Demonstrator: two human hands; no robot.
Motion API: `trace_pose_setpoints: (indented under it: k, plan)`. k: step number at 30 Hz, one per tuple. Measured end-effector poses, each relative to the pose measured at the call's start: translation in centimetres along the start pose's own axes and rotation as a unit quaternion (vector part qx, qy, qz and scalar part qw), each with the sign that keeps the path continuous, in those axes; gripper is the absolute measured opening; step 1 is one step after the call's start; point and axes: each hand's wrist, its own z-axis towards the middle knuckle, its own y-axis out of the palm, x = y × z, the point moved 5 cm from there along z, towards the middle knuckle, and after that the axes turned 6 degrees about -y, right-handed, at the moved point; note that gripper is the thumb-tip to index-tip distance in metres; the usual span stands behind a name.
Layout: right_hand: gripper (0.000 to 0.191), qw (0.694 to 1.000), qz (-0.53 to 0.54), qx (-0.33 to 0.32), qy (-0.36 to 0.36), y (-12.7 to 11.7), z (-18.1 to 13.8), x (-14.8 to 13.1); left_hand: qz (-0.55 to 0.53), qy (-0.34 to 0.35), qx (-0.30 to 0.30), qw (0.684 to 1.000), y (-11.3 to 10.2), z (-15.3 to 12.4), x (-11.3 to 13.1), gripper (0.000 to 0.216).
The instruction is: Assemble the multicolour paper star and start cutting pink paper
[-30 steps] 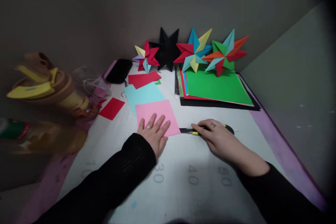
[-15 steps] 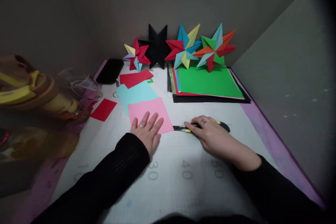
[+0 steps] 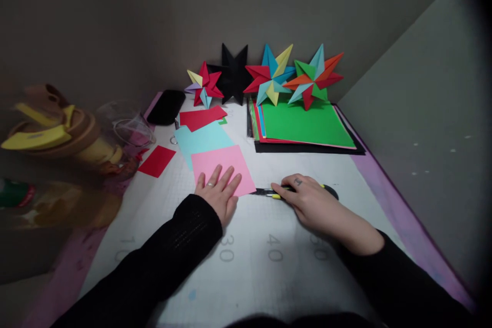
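My left hand (image 3: 218,192) lies flat with its fingers spread, pressing on a pink sheet of paper (image 3: 219,156). A light blue sheet (image 3: 203,138) lies partly beneath the pink one. On the right, my right hand (image 3: 305,197) is closed around a black and yellow utility knife (image 3: 265,192), held low along the white gridded surface. Its dark blade points left and meets the lower right corner of the pink sheet; whether the tip is under the paper I cannot tell. My fingers cover most of the knife's handle.
Folded paper stars (image 3: 272,77) lean along the back wall. Before them lies a stack of coloured paper (image 3: 307,123), green on top. Red pieces (image 3: 157,160), a black phone-like object (image 3: 166,107) and a clear cup (image 3: 132,128) are left. A brown and yellow container (image 3: 57,128) stands far left.
The view has shifted slightly, so everything sits a little lower and the left side farther right. Both hands stay in almost the same place, with the knife still at the pink sheet's corner.
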Motion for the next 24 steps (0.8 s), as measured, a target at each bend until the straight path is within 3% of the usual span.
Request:
trace_pose_setpoints:
  k: [6,10,14,17,21,24]
  plan:
    - [0.053,1.000,-0.017,0.003,0.006,-0.1,-0.2,-0.2,0.002,0.012,-0.028,1.000,-0.3,0.4,-1.1,0.051]
    - [0.053,1.000,0.006,0.016,0.009,-0.4,-0.1,-0.3,0.004,0.096,-0.039,0.995,-0.7,1.7,-3.5,0.038]
    - [0.053,1.000,0.013,0.012,0.016,-0.4,-0.1,-0.2,0.009,0.195,0.015,0.981,-2.2,3.2,-4.8,0.027]
    - [0.053,1.000,0.012,0.010,0.022,-0.3,-0.1,-0.1,-0.009,0.230,0.056,0.971,-2.9,3.7,-4.9,0.025]
    - [0.053,1.000,-0.001,0.006,0.022,0.0,-0.2,-0.1,-0.070,0.251,0.062,0.963,-2.3,3.7,-5.1,0.036]
    - [0.053,1.000,-0.019,-0.002,0.024,0.1,-0.2,-0.4,-0.044,0.261,0.074,0.961,-1.6,3.6,-5.4,0.039]
